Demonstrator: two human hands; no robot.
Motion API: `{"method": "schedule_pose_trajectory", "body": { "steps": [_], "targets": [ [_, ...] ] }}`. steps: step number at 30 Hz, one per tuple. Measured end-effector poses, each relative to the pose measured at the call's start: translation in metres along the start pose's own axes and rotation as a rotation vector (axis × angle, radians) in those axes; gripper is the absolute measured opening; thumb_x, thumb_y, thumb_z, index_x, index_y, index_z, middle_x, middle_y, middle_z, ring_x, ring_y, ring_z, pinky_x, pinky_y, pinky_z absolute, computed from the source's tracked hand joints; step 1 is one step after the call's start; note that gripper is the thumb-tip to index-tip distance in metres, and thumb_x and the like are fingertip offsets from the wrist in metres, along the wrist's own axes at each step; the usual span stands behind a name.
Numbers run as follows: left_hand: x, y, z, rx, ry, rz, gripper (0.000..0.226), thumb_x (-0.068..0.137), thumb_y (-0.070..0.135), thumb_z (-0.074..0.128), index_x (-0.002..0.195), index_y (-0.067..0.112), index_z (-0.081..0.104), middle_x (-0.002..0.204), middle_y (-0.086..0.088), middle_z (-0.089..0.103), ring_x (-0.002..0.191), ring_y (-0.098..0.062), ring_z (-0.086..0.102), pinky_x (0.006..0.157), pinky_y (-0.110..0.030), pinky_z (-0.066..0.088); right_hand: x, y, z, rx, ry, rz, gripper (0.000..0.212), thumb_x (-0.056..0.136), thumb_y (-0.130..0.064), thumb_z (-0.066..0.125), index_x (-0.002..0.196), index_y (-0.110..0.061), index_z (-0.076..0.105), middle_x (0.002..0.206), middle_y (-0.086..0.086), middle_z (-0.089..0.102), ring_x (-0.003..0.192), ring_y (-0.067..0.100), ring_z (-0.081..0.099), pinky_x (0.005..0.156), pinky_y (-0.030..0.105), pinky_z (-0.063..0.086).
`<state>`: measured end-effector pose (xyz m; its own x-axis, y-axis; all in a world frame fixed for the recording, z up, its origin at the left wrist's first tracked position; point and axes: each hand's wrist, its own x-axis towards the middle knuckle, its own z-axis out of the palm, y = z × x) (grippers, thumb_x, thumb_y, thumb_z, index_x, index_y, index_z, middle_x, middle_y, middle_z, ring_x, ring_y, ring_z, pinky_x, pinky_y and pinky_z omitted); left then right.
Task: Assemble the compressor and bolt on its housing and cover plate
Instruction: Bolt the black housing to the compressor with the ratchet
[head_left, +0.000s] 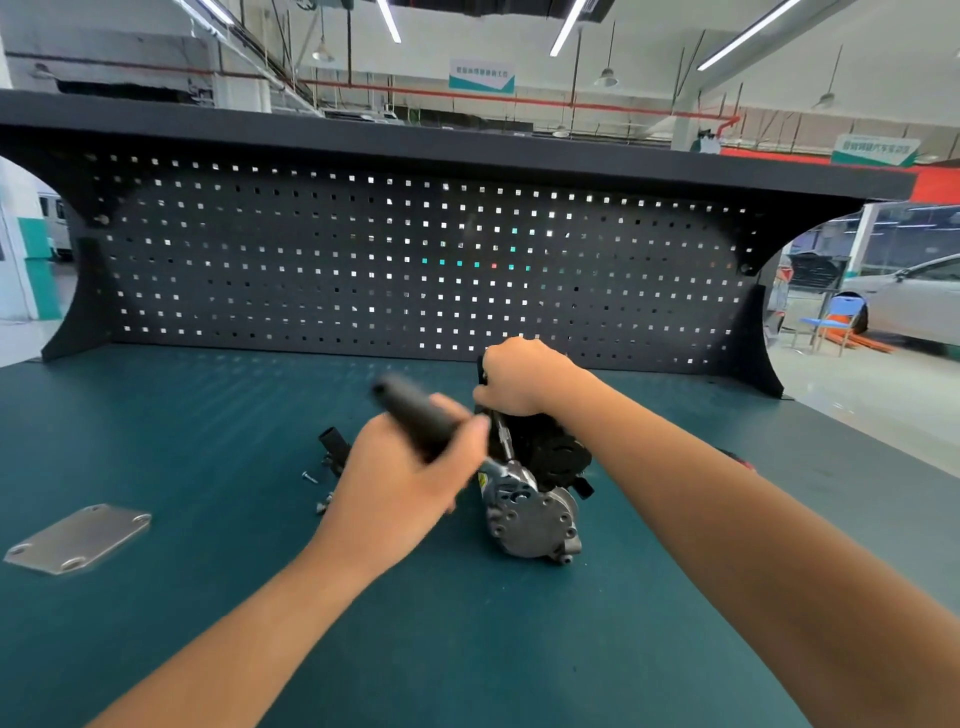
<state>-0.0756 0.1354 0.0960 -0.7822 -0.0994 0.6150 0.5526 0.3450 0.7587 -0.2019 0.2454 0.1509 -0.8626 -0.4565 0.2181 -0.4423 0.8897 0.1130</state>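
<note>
The compressor (535, 514) lies on the teal bench, its grey metal end facing me and a black housing (550, 452) behind it. My left hand (410, 478) grips the black handle of a ratchet wrench (415, 410), blurred, whose metal head sits on top of the grey body. My right hand (519, 376) grips the top of the black housing from above. The flat grey cover plate (80, 538) lies apart at the bench's left.
Loose bolts (310, 476) and a small black part (332, 441) lie left of the compressor, partly behind my left hand. A black pegboard (415, 260) closes off the back of the bench. A red object (740, 460) peeks out behind my right forearm.
</note>
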Motion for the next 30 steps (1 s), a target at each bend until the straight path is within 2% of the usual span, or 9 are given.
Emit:
{"method": "schedule_pose_trajectory", "body": {
  "steps": [4, 6, 8, 12, 17, 21, 24, 27, 30],
  "targets": [
    [-0.026, -0.033, -0.004, -0.7, 0.191, -0.591, 0.029, 0.093, 0.022, 0.051, 0.067, 0.012, 0.057, 0.048, 0.002, 0.052, 0.033, -0.007, 0.041, 0.035, -0.014, 0.036, 0.004, 0.001, -0.001, -0.002, -0.033, -0.024, 0.04, 0.095, -0.023, 0.042, 0.06, -0.012, 0.028, 0.062, 0.002, 0.032, 0.058, 0.022, 0.035, 0.066, 0.033, 0.035],
    [-0.031, -0.038, -0.001, -0.894, 0.222, -0.727, 0.029, 0.092, 0.028, 0.052, 0.067, 0.014, 0.058, 0.049, 0.002, 0.052, 0.032, -0.006, 0.038, 0.033, -0.013, 0.036, 0.004, 0.002, 0.0, 0.032, -0.026, -0.019, 0.04, 0.096, -0.023, 0.042, 0.059, -0.011, 0.03, 0.06, 0.003, 0.033, 0.053, 0.017, 0.032, 0.063, 0.031, 0.035],
    [-0.028, -0.035, 0.001, -0.766, 0.211, -0.625, 0.029, 0.093, 0.024, 0.052, 0.067, 0.012, 0.056, 0.048, 0.002, 0.05, 0.032, -0.007, 0.039, 0.034, -0.014, 0.035, 0.003, 0.003, 0.002, 0.05, 0.009, -0.014, 0.044, 0.095, -0.027, 0.045, 0.057, -0.011, 0.03, 0.059, 0.003, 0.034, 0.052, 0.019, 0.032, 0.063, 0.03, 0.035],
    [-0.004, -0.005, 0.0, -0.084, -0.001, -0.027, 0.032, 0.089, 0.021, 0.06, 0.057, 0.017, 0.054, 0.043, 0.004, 0.049, 0.035, -0.009, 0.044, 0.042, -0.018, 0.037, 0.0, 0.001, 0.005, 0.05, 0.055, 0.013, 0.052, 0.088, -0.047, 0.057, 0.058, -0.013, 0.031, 0.061, 0.002, 0.038, 0.056, 0.021, 0.039, 0.061, 0.03, 0.036],
    [0.012, 0.011, 0.006, 0.237, -0.073, 0.212, 0.044, 0.075, 0.046, 0.053, 0.066, 0.003, 0.057, 0.053, -0.008, 0.053, 0.043, -0.016, 0.049, 0.053, -0.034, 0.041, 0.002, -0.003, 0.002, 0.033, 0.032, 0.023, 0.028, 0.089, -0.018, 0.047, 0.066, -0.008, 0.034, 0.072, 0.002, 0.042, 0.079, 0.028, 0.049, 0.068, 0.032, 0.038],
    [-0.001, -0.013, -0.003, -0.09, 0.006, 0.037, 0.023, 0.075, 0.03, 0.057, 0.062, 0.012, 0.055, 0.045, 0.001, 0.052, 0.038, -0.01, 0.047, 0.043, -0.019, 0.039, 0.003, -0.002, 0.003, -0.009, 0.011, -0.009, 0.036, 0.093, -0.023, 0.045, 0.063, -0.011, 0.029, 0.065, 0.001, 0.033, 0.073, 0.027, 0.04, 0.068, 0.033, 0.035],
    [-0.017, -0.036, -0.01, -0.517, 0.112, -0.381, 0.027, 0.082, 0.029, 0.063, 0.068, 0.008, 0.054, 0.046, -0.001, 0.05, 0.034, -0.011, 0.041, 0.037, -0.017, 0.036, 0.005, 0.001, 0.0, 0.011, -0.033, -0.01, 0.039, 0.096, -0.023, 0.041, 0.06, -0.012, 0.029, 0.062, 0.002, 0.034, 0.058, 0.021, 0.036, 0.069, 0.032, 0.038],
    [-0.024, -0.045, -0.008, -0.914, 0.151, -0.772, 0.03, 0.093, 0.034, 0.049, 0.073, 0.012, 0.055, 0.044, 0.003, 0.046, 0.029, -0.006, 0.035, 0.033, -0.012, 0.034, 0.006, 0.002, -0.001, 0.044, -0.036, 0.005, 0.042, 0.097, -0.024, 0.039, 0.058, -0.013, 0.027, 0.06, 0.002, 0.032, 0.053, 0.016, 0.031, 0.074, 0.034, 0.041],
    [-0.017, -0.036, -0.006, -0.746, 0.15, -0.63, 0.032, 0.095, 0.027, 0.047, 0.069, 0.011, 0.055, 0.043, 0.002, 0.048, 0.03, -0.007, 0.037, 0.033, -0.013, 0.034, 0.006, 0.001, 0.003, 0.022, 0.006, 0.014, 0.047, 0.095, -0.034, 0.046, 0.058, -0.012, 0.029, 0.06, 0.002, 0.035, 0.052, 0.016, 0.033, 0.064, 0.03, 0.039]
  ]
}}
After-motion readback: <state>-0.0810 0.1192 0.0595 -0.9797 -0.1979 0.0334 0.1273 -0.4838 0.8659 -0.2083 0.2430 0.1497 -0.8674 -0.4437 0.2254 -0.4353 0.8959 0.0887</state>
